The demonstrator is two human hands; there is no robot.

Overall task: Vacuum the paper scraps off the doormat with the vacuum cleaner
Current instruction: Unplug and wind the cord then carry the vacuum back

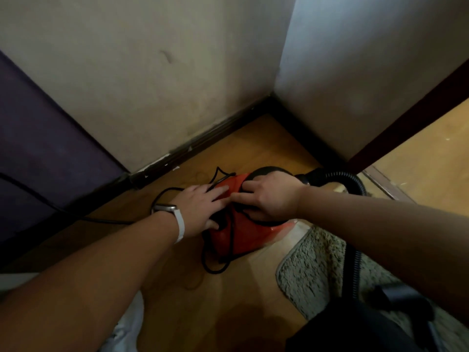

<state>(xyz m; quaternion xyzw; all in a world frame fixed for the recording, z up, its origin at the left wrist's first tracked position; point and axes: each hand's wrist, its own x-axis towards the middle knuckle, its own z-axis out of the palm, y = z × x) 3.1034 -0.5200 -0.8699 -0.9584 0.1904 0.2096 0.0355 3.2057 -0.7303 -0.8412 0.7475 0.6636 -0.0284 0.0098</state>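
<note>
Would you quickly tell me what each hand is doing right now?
Left hand: open, fingers flat on the red vacuum cleaner.
Right hand: fingers curled at the black cord; grip cannot be told.

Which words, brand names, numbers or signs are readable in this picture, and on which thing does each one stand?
None: no text can be read anywhere in this picture.
Vacuum cleaner: no label or brand shows on the visible red body, which is blurred.
Watch: the face is dark and too blurred to show digits.
Doormat, wall and floor: no writing or sign visible.
</note>
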